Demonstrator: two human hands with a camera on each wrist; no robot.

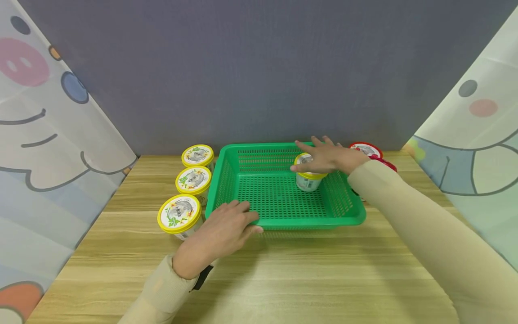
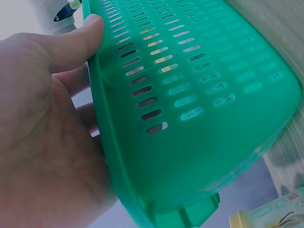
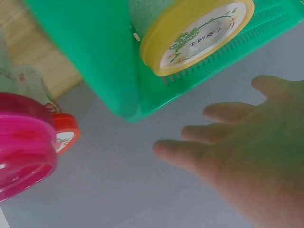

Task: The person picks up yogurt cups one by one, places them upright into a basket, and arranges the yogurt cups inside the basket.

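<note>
Centrally, a green basket rested on a wooden table, with one yellow-lidded tub standing inside its right part.
The left hand grasped the basket's near rim, toward the left end, between thumb and fingers; the right hand, released, spread its fingers near the tub's lid, apart from it in the right wrist view. Three more yellow-lidded tubs lined the left side; a red-lidded tub and a pink-lidded tub stood at the right.
</note>
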